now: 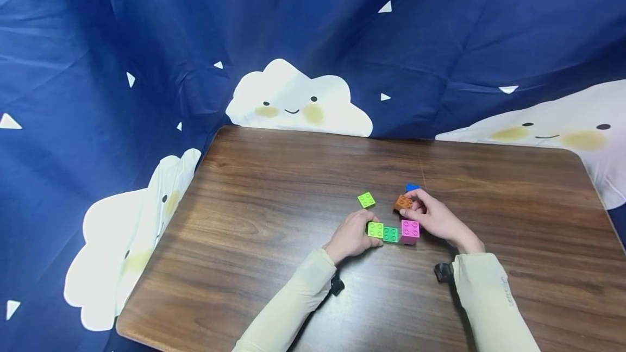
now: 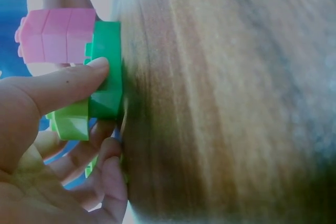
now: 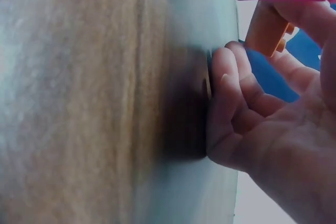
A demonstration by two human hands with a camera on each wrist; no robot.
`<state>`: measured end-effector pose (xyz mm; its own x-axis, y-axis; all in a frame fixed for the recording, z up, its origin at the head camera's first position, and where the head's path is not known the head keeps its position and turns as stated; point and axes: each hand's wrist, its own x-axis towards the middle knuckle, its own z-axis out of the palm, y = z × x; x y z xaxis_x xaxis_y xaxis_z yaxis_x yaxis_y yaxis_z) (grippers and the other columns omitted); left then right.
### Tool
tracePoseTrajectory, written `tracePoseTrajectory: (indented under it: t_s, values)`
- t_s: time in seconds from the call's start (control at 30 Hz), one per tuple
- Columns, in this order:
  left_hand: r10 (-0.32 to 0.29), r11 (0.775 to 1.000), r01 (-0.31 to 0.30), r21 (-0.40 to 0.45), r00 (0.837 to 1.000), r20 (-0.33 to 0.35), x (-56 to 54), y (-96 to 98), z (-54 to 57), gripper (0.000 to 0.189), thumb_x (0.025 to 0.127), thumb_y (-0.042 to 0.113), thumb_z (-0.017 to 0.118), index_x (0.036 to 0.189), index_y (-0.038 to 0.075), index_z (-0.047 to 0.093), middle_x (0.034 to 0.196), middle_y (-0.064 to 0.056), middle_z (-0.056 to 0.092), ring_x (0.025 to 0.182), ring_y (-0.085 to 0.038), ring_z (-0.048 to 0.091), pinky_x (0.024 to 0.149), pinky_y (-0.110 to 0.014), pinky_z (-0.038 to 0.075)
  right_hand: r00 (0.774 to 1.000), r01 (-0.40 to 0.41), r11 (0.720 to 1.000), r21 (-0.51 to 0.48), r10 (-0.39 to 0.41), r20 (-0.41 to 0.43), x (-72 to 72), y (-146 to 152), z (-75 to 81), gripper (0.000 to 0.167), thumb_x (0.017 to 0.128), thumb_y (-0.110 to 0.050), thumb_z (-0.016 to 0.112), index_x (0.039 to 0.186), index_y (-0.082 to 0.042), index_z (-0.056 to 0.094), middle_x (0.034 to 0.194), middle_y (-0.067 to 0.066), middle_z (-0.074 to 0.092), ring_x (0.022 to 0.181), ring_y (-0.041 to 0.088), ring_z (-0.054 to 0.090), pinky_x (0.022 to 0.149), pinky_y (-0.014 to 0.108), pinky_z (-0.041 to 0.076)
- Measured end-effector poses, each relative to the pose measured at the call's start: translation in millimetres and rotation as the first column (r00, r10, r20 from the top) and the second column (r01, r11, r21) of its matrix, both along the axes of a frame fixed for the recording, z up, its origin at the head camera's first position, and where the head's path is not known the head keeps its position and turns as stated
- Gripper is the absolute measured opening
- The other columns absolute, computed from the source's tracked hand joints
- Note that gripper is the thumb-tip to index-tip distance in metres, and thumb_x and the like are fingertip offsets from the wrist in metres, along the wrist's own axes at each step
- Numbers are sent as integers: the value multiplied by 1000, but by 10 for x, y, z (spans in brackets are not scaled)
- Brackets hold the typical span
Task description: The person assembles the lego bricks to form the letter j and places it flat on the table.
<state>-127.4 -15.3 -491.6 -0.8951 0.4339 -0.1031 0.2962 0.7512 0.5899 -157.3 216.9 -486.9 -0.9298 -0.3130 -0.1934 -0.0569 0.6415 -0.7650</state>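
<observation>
My left hand (image 1: pixel 354 237) grips a small build of toy bricks low at the table, its thumb lying along the long green brick (image 2: pixel 107 90) at the bottom. On one end of that brick sits a lime brick (image 1: pixel 375 230); at the other rises a stack of pink bricks (image 1: pixel 409 231). Just behind the stack, my right hand (image 1: pixel 435 217) pinches an orange-brown brick (image 1: pixel 403 202) between thumb and fingers. In the right wrist view this brick (image 3: pixel 266 30) is tilted, studs to the right, while the other fingers curl close to the tabletop.
A loose lime brick (image 1: pixel 366 200) lies beyond my left hand. Past my right fingers a blue brick (image 1: pixel 412 186) is partly hidden. The brown wooden table (image 1: pixel 274 178) ends at a blue curtain (image 1: pixel 415 58) with cloud prints behind and to the left.
</observation>
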Motion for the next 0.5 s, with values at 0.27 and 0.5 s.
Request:
tracePoseTrajectory:
  t_s: [0.27, 0.5]
  values:
    - [7, 1000, -7, 6, 1000, 20, -6, 23, 3, 37, 70, 26, 85, 101, 16, 67, 95, 7, 62, 85, -7, 55, 79, -20, 45, 996, 75, 994, -76, -71, 51, 54, 86, 11, 50, 95, -35, 59, 128, 0, 47, 105, 16, 53, 83, 18, 51, 65, 25, 45]
    - [6, 1000, -6, 3, 1000, 27, 11, 17, 16, 38, 70, 27, 85, 102, 16, 67, 96, 6, 62, 85, -6, 55, 79, -20, 45, 988, 138, 987, -88, -130, 88, 118, 115, -16, 51, 95, -37, 59, 126, 1, 48, 113, 19, 58, 88, 17, 53, 69, 23, 45]
